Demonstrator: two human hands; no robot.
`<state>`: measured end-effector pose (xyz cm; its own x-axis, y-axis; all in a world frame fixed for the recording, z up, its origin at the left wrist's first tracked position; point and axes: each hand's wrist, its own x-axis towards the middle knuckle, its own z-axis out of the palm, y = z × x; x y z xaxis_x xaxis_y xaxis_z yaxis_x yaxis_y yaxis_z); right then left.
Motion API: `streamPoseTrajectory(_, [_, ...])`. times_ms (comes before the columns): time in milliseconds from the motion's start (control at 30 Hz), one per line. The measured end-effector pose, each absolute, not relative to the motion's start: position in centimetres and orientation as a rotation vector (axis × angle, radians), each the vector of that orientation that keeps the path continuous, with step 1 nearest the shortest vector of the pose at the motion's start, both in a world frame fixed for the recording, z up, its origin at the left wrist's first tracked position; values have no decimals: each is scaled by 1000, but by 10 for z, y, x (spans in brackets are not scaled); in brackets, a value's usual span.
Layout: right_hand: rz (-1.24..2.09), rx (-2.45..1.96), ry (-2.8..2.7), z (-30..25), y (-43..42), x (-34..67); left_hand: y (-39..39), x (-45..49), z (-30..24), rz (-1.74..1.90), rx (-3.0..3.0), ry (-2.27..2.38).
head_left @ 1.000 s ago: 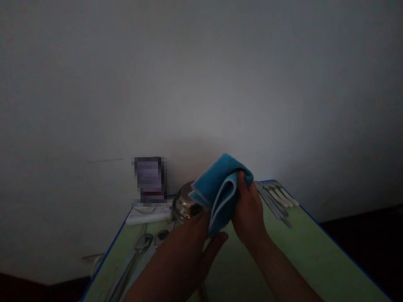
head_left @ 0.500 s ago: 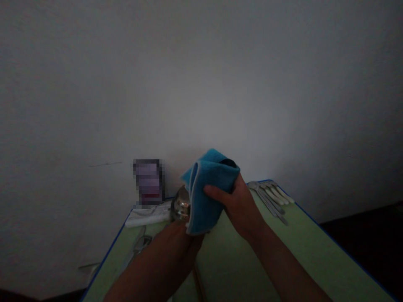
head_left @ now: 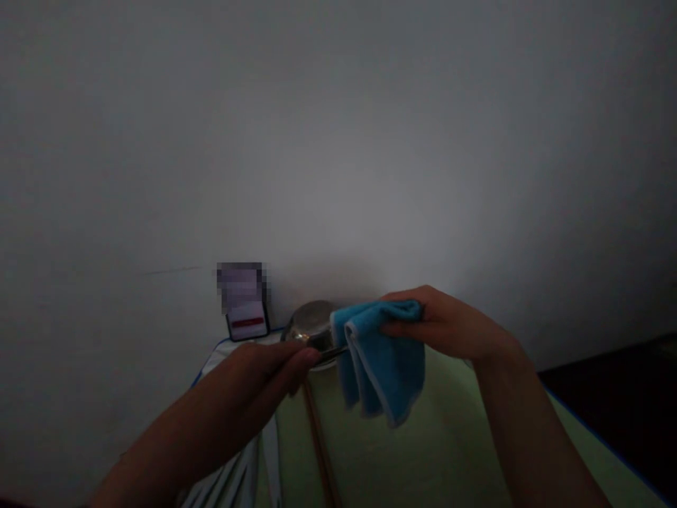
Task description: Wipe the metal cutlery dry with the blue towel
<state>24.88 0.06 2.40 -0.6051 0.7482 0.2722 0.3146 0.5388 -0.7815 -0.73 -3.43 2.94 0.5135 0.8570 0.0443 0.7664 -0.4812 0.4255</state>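
Observation:
My left hand [head_left: 278, 367] pinches one end of a thin, dark-looking metal utensil [head_left: 333, 353]. The utensil's other end disappears into a blue cloth [head_left: 388, 367] with pale edging, so its kind is hidden. My right hand [head_left: 441, 321] is closed on the upper part of the cloth, around the utensil's far end, and the folds hang below. Right behind the two hands, a shiny metal bowl [head_left: 312, 323] rests upside down against the wall side of the table.
A phone [head_left: 247, 310] leans on the wall at the back left of the green table [head_left: 455, 437]. Long wooden sticks [head_left: 318, 444] lie down the middle. Several pale flat utensils [head_left: 240, 473] lie at the front left, partly under my left arm.
My hands have moved apart, the left to the left and the right to the right with the cloth. The utensil between them now shows. My right arm now covers the cutlery at the right.

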Motion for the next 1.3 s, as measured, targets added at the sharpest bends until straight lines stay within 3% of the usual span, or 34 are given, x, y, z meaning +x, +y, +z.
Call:
streamPoseTrajectory(333, [849,-928,-2013,27,-3,241,-43,0,34,513,2417,1334])
streamPoseTrajectory(567, [1244,-439,-921,7,17,182,-33,28,19,856,2358,1461])
streamPoseTrajectory(733, [1283,-418,-615,1,19,155,-30,41,8,844,2399,1509])
streamPoseTrajectory(867, [1379,-391,-801,0,18,166,-32,26,13,732,2403,1521])
streamPoseTrajectory(1033, [1495,-446,-1420,0,18,202,-30,-15,18,583,2420,1374])
streamPoseTrajectory(1300, [858,-927,-2478,21,13,219,-23,-25,18,223,2413,1320])
